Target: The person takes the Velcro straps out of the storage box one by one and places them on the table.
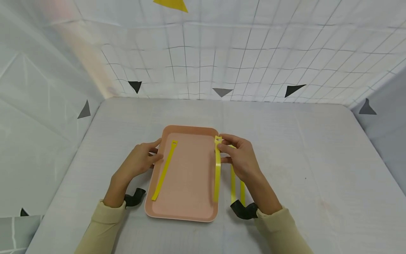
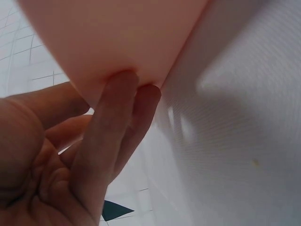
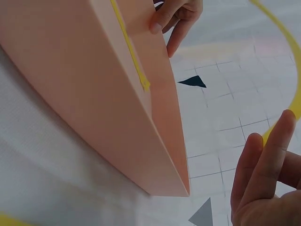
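A pink rectangular tray (image 1: 190, 176) lies on the table in front of me. At its left rim my left hand (image 1: 137, 160) grips it, thumb on the edge; the left wrist view shows fingers (image 2: 106, 122) against its underside. One yellow cable strap (image 1: 165, 171) with a slotted head lies slantwise inside the tray. My right hand (image 1: 242, 158) pinches a second yellow strap (image 1: 217, 180) near its slotted head, and its length hangs along the tray's right side. In the right wrist view this held strap (image 3: 292, 52) curves away from the fingertips.
More yellow straps (image 1: 233, 187) lie on the white table (image 1: 317, 158) right of the tray, partly behind my right hand and wrist. Black curved wrist pieces (image 1: 134, 197) sit at both cuffs. A white gridded sheet (image 1: 203, 67) with dark triangles rises behind the table.
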`<action>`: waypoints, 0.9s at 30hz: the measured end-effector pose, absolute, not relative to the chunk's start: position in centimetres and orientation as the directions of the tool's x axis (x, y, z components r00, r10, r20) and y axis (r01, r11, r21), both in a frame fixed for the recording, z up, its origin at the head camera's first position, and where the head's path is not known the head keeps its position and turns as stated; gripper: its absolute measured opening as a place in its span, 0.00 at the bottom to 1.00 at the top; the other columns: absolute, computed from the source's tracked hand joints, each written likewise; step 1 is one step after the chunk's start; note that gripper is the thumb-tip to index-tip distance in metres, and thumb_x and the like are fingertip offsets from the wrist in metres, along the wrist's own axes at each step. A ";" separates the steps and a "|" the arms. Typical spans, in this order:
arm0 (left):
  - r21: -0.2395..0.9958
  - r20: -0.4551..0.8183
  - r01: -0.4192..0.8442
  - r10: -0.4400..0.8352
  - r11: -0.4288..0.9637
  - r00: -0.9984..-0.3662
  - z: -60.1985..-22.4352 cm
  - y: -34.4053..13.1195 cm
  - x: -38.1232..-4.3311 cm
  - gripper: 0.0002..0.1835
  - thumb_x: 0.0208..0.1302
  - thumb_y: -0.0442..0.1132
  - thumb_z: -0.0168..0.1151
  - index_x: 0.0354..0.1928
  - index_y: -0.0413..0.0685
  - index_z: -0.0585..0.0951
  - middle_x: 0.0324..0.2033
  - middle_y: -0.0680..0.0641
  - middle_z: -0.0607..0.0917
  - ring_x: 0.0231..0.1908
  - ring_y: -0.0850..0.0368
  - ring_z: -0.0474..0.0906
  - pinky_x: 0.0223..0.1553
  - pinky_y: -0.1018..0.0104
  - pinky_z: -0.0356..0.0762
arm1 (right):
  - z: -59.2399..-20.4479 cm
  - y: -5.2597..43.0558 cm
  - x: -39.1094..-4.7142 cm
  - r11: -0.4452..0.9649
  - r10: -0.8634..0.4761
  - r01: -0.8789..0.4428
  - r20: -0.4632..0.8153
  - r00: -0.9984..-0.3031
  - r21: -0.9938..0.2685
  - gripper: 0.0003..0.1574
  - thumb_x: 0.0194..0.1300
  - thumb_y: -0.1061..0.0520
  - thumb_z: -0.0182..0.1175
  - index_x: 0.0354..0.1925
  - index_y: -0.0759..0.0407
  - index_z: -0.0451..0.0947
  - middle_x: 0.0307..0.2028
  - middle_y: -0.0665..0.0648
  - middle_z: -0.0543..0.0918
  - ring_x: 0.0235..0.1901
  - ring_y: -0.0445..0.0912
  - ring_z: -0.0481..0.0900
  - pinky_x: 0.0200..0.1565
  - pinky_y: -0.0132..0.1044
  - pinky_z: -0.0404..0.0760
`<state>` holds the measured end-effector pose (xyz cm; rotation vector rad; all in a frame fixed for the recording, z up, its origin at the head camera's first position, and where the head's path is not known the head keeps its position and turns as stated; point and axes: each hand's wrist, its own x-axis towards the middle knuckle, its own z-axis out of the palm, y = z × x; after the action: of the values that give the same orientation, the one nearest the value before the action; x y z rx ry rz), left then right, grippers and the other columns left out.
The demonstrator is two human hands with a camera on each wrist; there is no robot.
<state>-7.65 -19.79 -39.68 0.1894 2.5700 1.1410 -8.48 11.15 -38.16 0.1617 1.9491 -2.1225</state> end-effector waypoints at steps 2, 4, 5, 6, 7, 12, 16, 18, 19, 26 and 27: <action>0.741 -0.236 -0.008 0.249 0.672 -0.939 -39.7 -19.8 -7.7 0.35 0.71 0.33 0.59 0.75 0.38 0.57 0.54 0.28 0.79 0.37 0.49 0.86 0.34 0.60 0.84 | -38.2 11.3 -8.4 -0.073 -0.107 0.270 -0.261 -0.959 -0.960 0.26 0.68 0.65 0.61 0.63 0.69 0.73 0.44 0.61 0.72 0.38 0.48 0.82 0.31 0.33 0.84; 0.741 -0.234 -0.006 0.250 0.671 -0.940 -39.7 -19.8 -7.7 0.35 0.71 0.33 0.59 0.75 0.38 0.57 0.54 0.29 0.79 0.38 0.49 0.86 0.34 0.60 0.84 | -38.3 11.4 -8.3 -0.075 -0.105 0.276 -0.268 -0.958 -0.958 0.26 0.68 0.65 0.61 0.63 0.70 0.73 0.44 0.61 0.72 0.39 0.48 0.82 0.32 0.34 0.85; 0.742 -0.233 -0.005 0.251 0.670 -0.939 -39.7 -19.8 -7.7 0.35 0.71 0.33 0.59 0.75 0.37 0.57 0.54 0.29 0.79 0.38 0.49 0.86 0.34 0.60 0.84 | -38.3 11.4 -8.3 -0.076 -0.103 0.280 -0.271 -0.957 -0.957 0.26 0.68 0.65 0.61 0.63 0.70 0.73 0.44 0.61 0.72 0.39 0.48 0.82 0.32 0.33 0.85; 0.742 -0.233 -0.005 0.251 0.670 -0.939 -39.7 -19.8 -7.7 0.35 0.71 0.33 0.59 0.75 0.37 0.57 0.53 0.29 0.79 0.38 0.49 0.86 0.34 0.60 0.84 | -38.3 11.5 -8.3 -0.080 -0.102 0.282 -0.273 -0.957 -0.956 0.26 0.68 0.65 0.61 0.63 0.70 0.73 0.44 0.61 0.72 0.38 0.48 0.82 0.31 0.33 0.85; 0.743 -0.233 -0.005 0.251 0.669 -0.939 -39.7 -19.8 -7.7 0.35 0.71 0.33 0.59 0.75 0.37 0.57 0.53 0.29 0.79 0.38 0.49 0.85 0.34 0.60 0.84 | -38.3 11.5 -8.3 -0.083 -0.102 0.283 -0.274 -0.956 -0.956 0.26 0.68 0.66 0.61 0.62 0.70 0.73 0.44 0.61 0.72 0.38 0.47 0.82 0.31 0.33 0.85; 0.738 -0.243 -0.017 0.242 0.675 -0.939 -39.6 -19.7 -7.6 0.35 0.71 0.33 0.59 0.75 0.38 0.57 0.54 0.29 0.79 0.40 0.48 0.85 0.35 0.60 0.84 | -38.4 11.9 -8.1 -0.092 -0.109 0.290 -0.280 -0.954 -0.953 0.25 0.67 0.66 0.61 0.62 0.70 0.73 0.43 0.59 0.73 0.37 0.47 0.81 0.28 0.32 0.83; 0.739 -0.250 -0.022 0.243 0.674 -0.937 -39.6 -19.6 -7.6 0.35 0.71 0.33 0.59 0.75 0.38 0.57 0.54 0.29 0.79 0.40 0.48 0.85 0.35 0.60 0.84 | -38.4 12.5 -7.7 -0.079 -0.113 0.288 -0.278 -0.954 -0.954 0.25 0.68 0.66 0.60 0.62 0.70 0.73 0.41 0.58 0.73 0.37 0.46 0.82 0.27 0.30 0.82; 0.738 -0.248 -0.019 0.245 0.675 -0.937 -39.7 -19.6 -7.7 0.35 0.71 0.34 0.59 0.75 0.38 0.58 0.54 0.29 0.79 0.39 0.49 0.85 0.35 0.60 0.84 | -38.3 12.8 -7.6 -0.074 -0.115 0.279 -0.270 -0.956 -0.957 0.25 0.68 0.66 0.60 0.62 0.71 0.73 0.41 0.58 0.73 0.37 0.45 0.82 0.27 0.29 0.81; 0.737 -0.249 -0.020 0.243 0.676 -0.937 -39.7 -19.6 -7.7 0.35 0.71 0.34 0.59 0.75 0.38 0.57 0.54 0.29 0.79 0.39 0.49 0.85 0.35 0.60 0.84 | -38.2 12.9 -7.6 -0.074 -0.114 0.275 -0.266 -0.957 -0.959 0.24 0.68 0.66 0.60 0.62 0.71 0.73 0.41 0.58 0.73 0.37 0.45 0.83 0.26 0.28 0.81; 0.732 -0.262 -0.036 0.231 0.681 -0.937 -39.7 -19.8 -7.6 0.36 0.71 0.35 0.60 0.76 0.40 0.56 0.55 0.30 0.79 0.41 0.48 0.85 0.36 0.60 0.84 | -38.0 14.2 -7.6 -0.072 -0.090 0.271 -0.264 -0.960 -0.960 0.25 0.69 0.67 0.60 0.63 0.71 0.72 0.40 0.57 0.74 0.36 0.44 0.84 0.26 0.27 0.80; 0.733 -0.259 -0.033 0.233 0.679 -0.937 -39.7 -19.7 -7.6 0.36 0.71 0.35 0.60 0.76 0.40 0.56 0.55 0.29 0.79 0.41 0.48 0.85 0.36 0.59 0.84 | -38.0 14.4 -7.5 -0.072 -0.087 0.271 -0.265 -0.960 -0.960 0.25 0.69 0.66 0.60 0.63 0.70 0.72 0.40 0.56 0.74 0.36 0.44 0.84 0.26 0.27 0.80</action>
<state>-7.61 -19.74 -39.67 0.1577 2.5621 1.1280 -7.54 14.38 -37.95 0.2005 1.9552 -2.1264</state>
